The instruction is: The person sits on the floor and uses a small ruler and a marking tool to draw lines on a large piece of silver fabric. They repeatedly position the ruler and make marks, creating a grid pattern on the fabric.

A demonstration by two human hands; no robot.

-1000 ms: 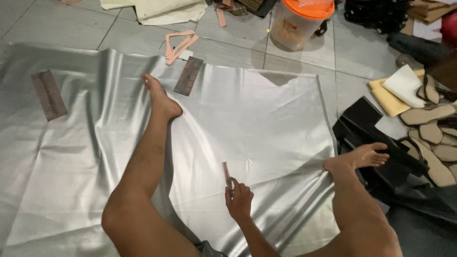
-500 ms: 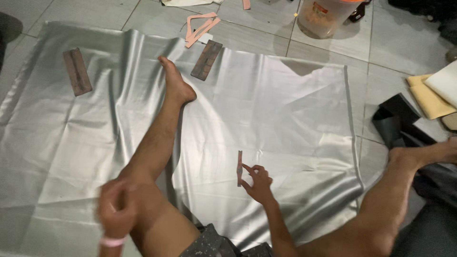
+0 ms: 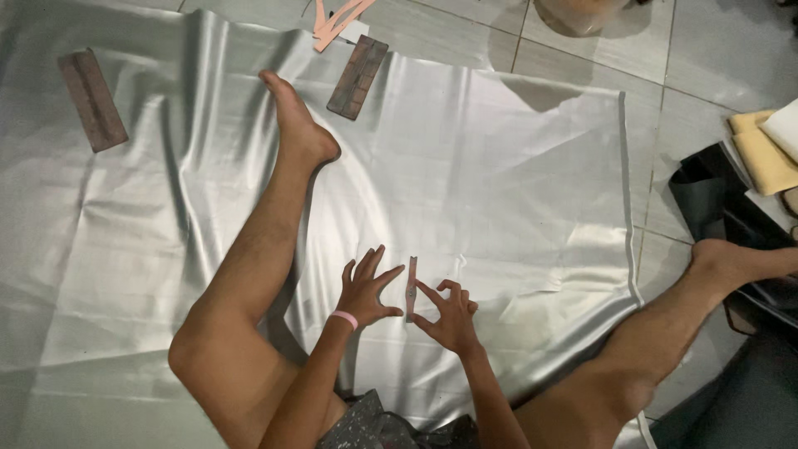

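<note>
A large silver sheet point(image 3: 499, 166) lies spread on the tiled floor, and I sit on it with my legs apart. A narrow pinkish strip point(image 3: 411, 287) lies on the sheet between my knees. My right hand point(image 3: 449, 316) pinches the strip with thumb and forefinger from its right side. My left hand point(image 3: 366, 287) hovers just left of the strip with its fingers spread, and a pink band circles its wrist. My left foot point(image 3: 299, 125) rests on the sheet.
Two dark rectangular blocks point(image 3: 357, 76) point(image 3: 91, 100) weigh down the sheet's far edge. Pink cut shapes point(image 3: 337, 17) lie beyond it. Black and yellow sheets point(image 3: 748, 166) are stacked at the right, by my right foot point(image 3: 731, 258).
The view has tilted down and closed in. My left hand has come up from near my knee to the strip. My right hand still holds the strip, lower on the sheet.
</note>
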